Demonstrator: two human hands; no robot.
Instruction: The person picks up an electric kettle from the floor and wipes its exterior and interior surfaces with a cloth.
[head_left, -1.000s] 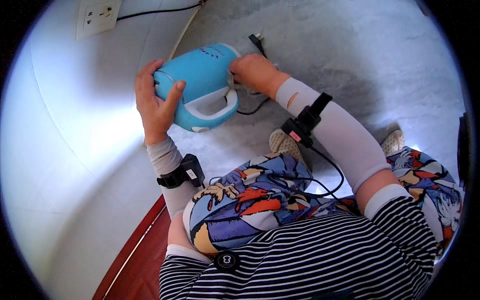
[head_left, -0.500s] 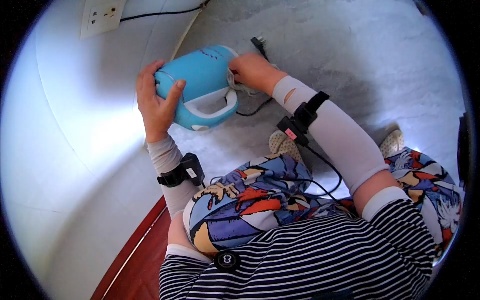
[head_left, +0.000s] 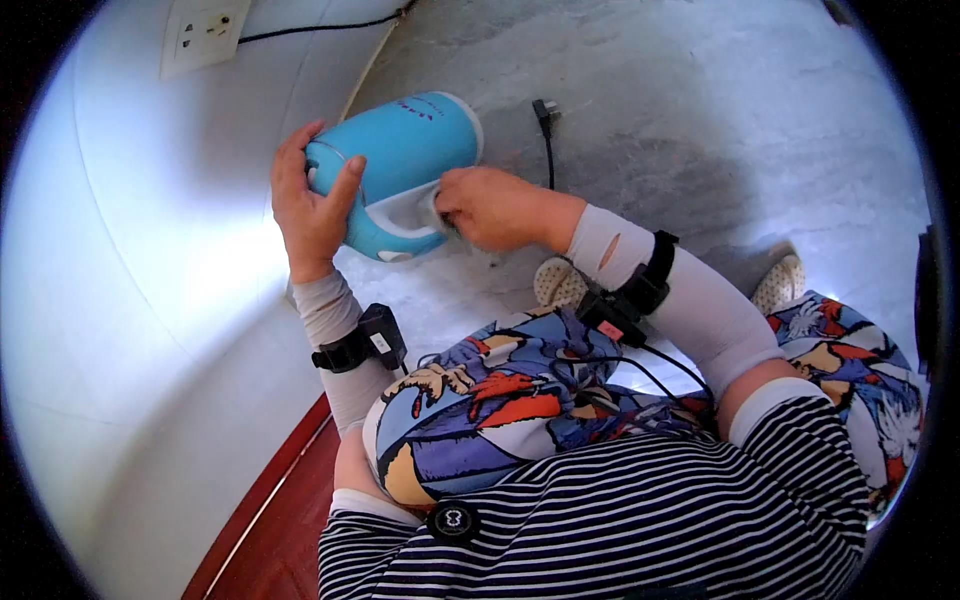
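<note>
The kettle's [head_left: 415,145] long axis runs away from my left hand [head_left: 312,210], wrapped round one end; at its handle [head_left: 395,212], my right hand [head_left: 495,207] pinches what may be cloth [head_left: 448,227].

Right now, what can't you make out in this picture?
All in the head view:
Grey cloth: mostly covered by the right hand.
Plug cord: lost behind the right wrist.
Blue kettle: its end partly covered by the left hand, its inside hidden by its body.
Lettering: too small and blurred.
</note>
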